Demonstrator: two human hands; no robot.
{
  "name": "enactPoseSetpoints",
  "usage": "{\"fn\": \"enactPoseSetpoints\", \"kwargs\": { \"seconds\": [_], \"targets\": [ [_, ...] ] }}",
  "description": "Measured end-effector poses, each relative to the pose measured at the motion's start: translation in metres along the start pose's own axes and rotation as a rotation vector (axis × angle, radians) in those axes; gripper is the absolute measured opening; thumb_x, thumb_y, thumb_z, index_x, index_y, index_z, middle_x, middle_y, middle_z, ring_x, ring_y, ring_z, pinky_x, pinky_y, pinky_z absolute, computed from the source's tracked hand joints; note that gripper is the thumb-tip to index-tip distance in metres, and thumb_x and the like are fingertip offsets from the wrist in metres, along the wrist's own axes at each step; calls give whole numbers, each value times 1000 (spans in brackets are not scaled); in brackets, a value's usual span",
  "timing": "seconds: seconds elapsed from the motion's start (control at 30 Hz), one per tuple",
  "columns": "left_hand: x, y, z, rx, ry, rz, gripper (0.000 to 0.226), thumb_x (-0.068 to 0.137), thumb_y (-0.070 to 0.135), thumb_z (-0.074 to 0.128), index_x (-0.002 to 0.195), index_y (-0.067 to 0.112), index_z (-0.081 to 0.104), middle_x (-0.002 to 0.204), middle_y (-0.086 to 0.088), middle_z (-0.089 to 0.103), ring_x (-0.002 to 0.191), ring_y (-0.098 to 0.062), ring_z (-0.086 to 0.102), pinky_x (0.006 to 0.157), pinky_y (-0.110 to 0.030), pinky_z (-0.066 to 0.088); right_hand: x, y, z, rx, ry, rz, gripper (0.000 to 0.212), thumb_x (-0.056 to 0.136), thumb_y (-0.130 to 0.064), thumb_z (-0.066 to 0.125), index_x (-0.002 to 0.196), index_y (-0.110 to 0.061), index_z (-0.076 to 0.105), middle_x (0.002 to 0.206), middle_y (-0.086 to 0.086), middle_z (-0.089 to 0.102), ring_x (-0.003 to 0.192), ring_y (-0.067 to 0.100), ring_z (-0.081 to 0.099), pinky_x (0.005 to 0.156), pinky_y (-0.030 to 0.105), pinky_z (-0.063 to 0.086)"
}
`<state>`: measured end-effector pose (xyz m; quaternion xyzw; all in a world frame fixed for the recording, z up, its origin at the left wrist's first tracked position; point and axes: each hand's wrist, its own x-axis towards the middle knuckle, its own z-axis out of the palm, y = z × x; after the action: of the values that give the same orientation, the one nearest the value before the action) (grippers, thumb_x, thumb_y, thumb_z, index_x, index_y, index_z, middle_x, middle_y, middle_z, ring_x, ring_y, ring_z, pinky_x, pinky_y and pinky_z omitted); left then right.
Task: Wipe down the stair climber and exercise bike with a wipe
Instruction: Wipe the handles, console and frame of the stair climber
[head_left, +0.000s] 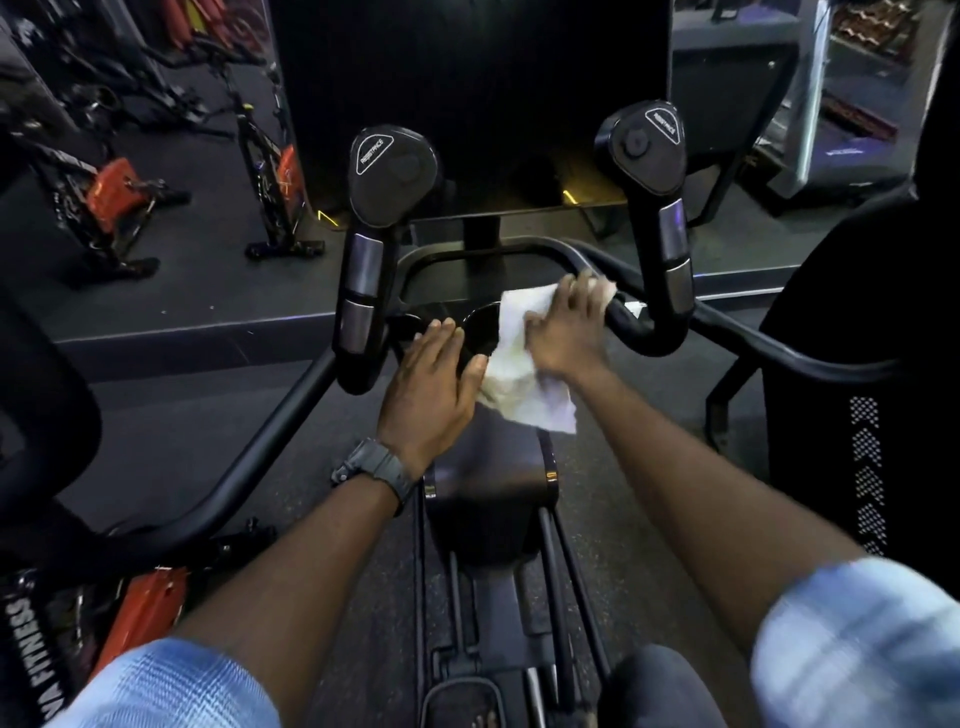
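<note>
I look down on a black exercise machine with two upright handles marked RESISTANCE, the left handle (387, 182) and the right handle (652, 156). A white wipe (519, 358) lies over the console tray and the curved bar (631, 325) between them. My right hand (569, 332) presses the wipe against the bar, fingers curled over its far edge. My left hand (434, 387) lies flat, fingers straight, on the console beside the dark cup holder (480, 327), touching the wipe's left edge.
A large dark screen (467, 93) stands just behind the handles. Several spin bikes with orange parts (111, 192) stand on the floor at the left. Another black machine (878, 395) is close on the right. Side rails run out left (249, 462) and right.
</note>
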<state>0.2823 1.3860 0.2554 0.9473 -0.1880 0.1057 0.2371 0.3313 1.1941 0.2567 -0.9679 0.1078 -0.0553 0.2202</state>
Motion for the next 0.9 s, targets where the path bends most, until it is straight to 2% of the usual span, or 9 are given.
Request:
{"fn": "enactPoseSetpoints", "kwargs": {
  "seconds": [0.1, 0.3, 0.47, 0.6, 0.7, 0.77, 0.8, 0.83, 0.9],
  "targets": [
    [1, 1, 2, 6, 14, -5, 73, 97, 51, 20, 142, 0, 48, 153, -15, 42, 147, -25, 30, 123, -38, 19, 12, -9, -6, -170, -65, -36, 81, 103, -54, 24, 157, 2, 3, 166, 20, -6, 152, 34, -16, 123, 49, -10],
    [2, 0, 1, -7, 27, 0, 73, 96, 50, 20, 141, 0, 50, 152, -14, 44, 145, -23, 33, 123, -37, 20, -23, -12, -4, -155, -83, -197, 83, 102, -61, 23, 158, -2, 6, 167, 14, -2, 154, 29, -8, 124, 46, -5],
    [4, -1, -3, 9, -10, 3, 71, 98, 51, 22, 144, 3, 47, 154, -11, 40, 147, -21, 28, 124, -35, 15, 41, 2, -30, -290, -55, 1, 82, 102, -60, 18, 158, -1, 7, 167, 15, 2, 154, 31, -3, 123, 47, -2],
    [4, -2, -5, 32, -30, 19, 69, 99, 51, 25, 145, 4, 44, 156, -11, 38, 148, -20, 26, 124, -33, 12, 47, 6, -47, -236, -42, 63, 67, 108, -42, 24, 158, -1, 5, 166, 19, 3, 154, 32, 3, 121, 39, 4],
    [5, -3, -5, 39, -24, 17, 73, 97, 55, 22, 144, 4, 46, 155, -12, 40, 148, -21, 28, 124, -32, 11, 47, 7, -47, -195, 176, 98, 61, 108, -40, 30, 153, 0, 27, 159, 23, 27, 147, 34, 26, 121, 41, 16],
    [5, -3, -4, 38, -14, 15, 77, 96, 57, 19, 143, 4, 47, 154, -12, 41, 147, -21, 29, 124, -32, 12, 42, 6, -41, -249, 190, 81, 55, 107, -43, 31, 138, -1, 46, 142, 20, 48, 133, 32, 44, 111, 37, 29],
    [5, -3, -4, 32, -12, 10, 77, 96, 57, 18, 143, 4, 47, 153, -11, 42, 147, -21, 29, 124, -32, 13, 38, 6, -35, -256, 153, 65, 55, 106, -46, 30, 134, -2, 49, 139, 18, 51, 130, 32, 46, 109, 38, 31],
    [5, -3, -3, 27, -13, 5, 77, 96, 57, 18, 143, 4, 47, 153, -11, 42, 147, -21, 29, 124, -33, 14, 34, 7, -28, -252, 123, 53, 60, 105, -48, 29, 139, -2, 45, 145, 18, 46, 136, 33, 41, 112, 41, 29],
    [4, -2, -3, 24, -13, 0, 76, 96, 58, 18, 144, 5, 46, 154, -10, 41, 148, -20, 28, 124, -34, 15, 32, 10, -21, -240, 58, 53, 71, 103, -53, 25, 154, -3, 24, 163, 14, 23, 151, 31, 19, 120, 45, 15]
  ]
}}
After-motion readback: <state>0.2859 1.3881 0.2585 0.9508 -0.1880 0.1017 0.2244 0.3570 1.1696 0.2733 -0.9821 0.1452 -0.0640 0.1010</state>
